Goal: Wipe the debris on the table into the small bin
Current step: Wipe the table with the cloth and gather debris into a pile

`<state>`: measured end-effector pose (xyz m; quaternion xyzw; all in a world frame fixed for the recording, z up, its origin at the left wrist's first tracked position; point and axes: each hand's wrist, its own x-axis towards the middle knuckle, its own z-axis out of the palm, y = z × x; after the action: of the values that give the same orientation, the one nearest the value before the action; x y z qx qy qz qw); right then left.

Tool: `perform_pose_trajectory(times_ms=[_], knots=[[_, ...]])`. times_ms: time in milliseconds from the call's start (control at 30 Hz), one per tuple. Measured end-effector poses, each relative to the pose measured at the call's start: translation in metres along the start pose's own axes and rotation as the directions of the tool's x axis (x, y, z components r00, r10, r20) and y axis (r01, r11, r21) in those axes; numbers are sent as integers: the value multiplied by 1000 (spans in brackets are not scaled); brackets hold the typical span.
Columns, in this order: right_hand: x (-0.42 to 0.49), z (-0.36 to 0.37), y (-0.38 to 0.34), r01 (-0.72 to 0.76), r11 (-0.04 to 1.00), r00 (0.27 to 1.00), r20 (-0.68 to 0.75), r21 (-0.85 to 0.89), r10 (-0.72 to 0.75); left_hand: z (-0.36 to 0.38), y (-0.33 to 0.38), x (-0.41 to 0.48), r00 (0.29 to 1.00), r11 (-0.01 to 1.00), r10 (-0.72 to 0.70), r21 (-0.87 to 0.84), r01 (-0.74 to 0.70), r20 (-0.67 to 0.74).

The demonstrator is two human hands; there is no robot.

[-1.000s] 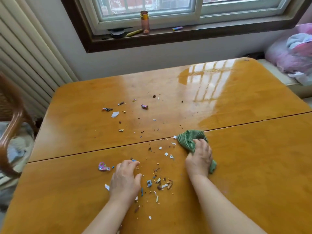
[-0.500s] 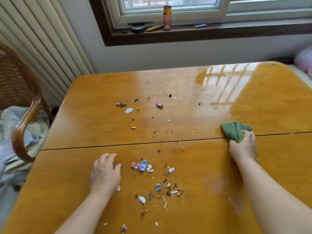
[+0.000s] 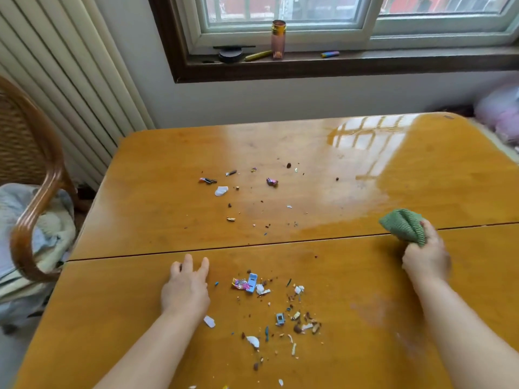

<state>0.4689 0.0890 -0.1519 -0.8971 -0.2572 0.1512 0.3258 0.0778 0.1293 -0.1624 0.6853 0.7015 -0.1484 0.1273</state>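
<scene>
While the left hand (image 3: 185,290) lies flat on the table (image 3: 126,318) with its fingers straight, the right hand (image 3: 427,259) grips a bunched green cloth (image 3: 401,228) at the table's seam on the right. Most of the debris (image 3: 280,313) lies in a loose cluster between the two arms, just right of the left hand. More scraps (image 3: 247,186) are scattered over the far half. A chair (image 3: 36,192) stands at the left, and a bottle (image 3: 278,37) stands on the far windowsill (image 3: 365,63).

Nothing readable is showing: the colourful wrapper scrap (image 3: 240,284) lying on the table (image 3: 168,169) and the copper-coloured bottle (image 3: 278,40) standing on the windowsill (image 3: 393,59) are carrying print too small to make out.
</scene>
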Motion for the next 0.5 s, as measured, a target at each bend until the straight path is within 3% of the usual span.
perform_pose_trajectory(times_ms=[33,100,200,267,300,400,433,500], knots=[[3,-3,6,-65,993,997,23,-95,67,-1,1,1,1000,1000,5,9,-5,5],[-17,19,0,-29,989,998,55,-144,37,-2,1,5,1000,1000,18,7,-18,16],[-89,85,-34,240,969,962,151,-61,-229,-6,-1,9,999,999,40,-5,-40,33],[-136,119,-56,345,938,912,223,31,-343,-10,-6,11,997,998,56,-14,-55,48],[-149,126,-63,317,943,906,261,103,-334,-12,-8,11,997,998,64,-28,-63,52],[-135,104,-67,47,897,943,277,440,-186,-16,-17,13,996,989,87,-121,-88,-13],[-118,87,-63,23,878,971,198,478,-133,-18,-18,16,994,984,90,-147,-97,-55],[-74,50,-44,25,921,1000,-5,389,-25,-22,-19,21,989,980,93,-166,-111,-115]])
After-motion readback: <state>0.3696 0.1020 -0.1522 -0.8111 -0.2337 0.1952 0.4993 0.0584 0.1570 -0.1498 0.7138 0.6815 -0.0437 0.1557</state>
